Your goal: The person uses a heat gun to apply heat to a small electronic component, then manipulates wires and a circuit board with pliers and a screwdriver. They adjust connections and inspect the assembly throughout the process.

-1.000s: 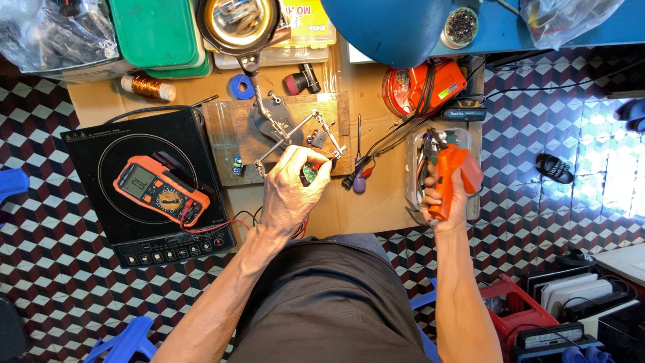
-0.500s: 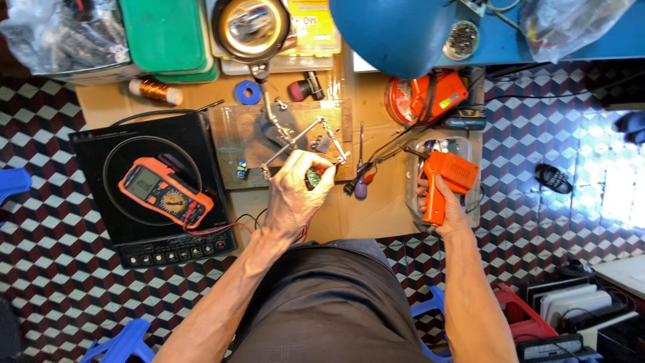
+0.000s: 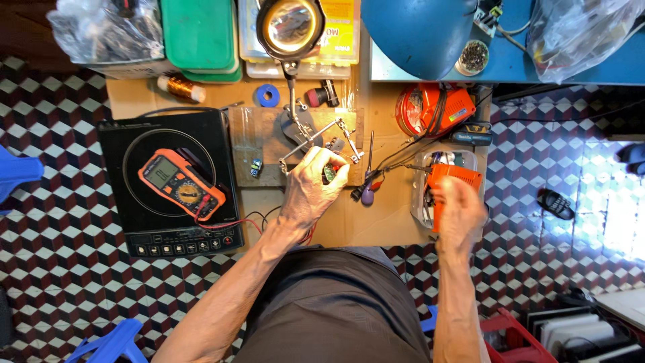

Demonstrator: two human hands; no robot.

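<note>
My left hand (image 3: 312, 188) pinched a small green part (image 3: 329, 173) between fingertips, just under the clip stand (image 3: 316, 138) on the wooden board (image 3: 252, 138). My right hand (image 3: 460, 212) was curled around an orange tool (image 3: 453, 181) (blurred, so the grip was hard to read) over the clear plastic tray (image 3: 423, 202). The orange multimeter (image 3: 180, 185) lay on the black cooktop (image 3: 117, 222), well apart.

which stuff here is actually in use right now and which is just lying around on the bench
In use:
left hand pinching a small green component
metal helping-hands clamp stand
right hand gripping an orange tool

Lying about:
orange multimeter on black induction cooker
copper wire spool
blue tape roll
green plastic boxes
</note>
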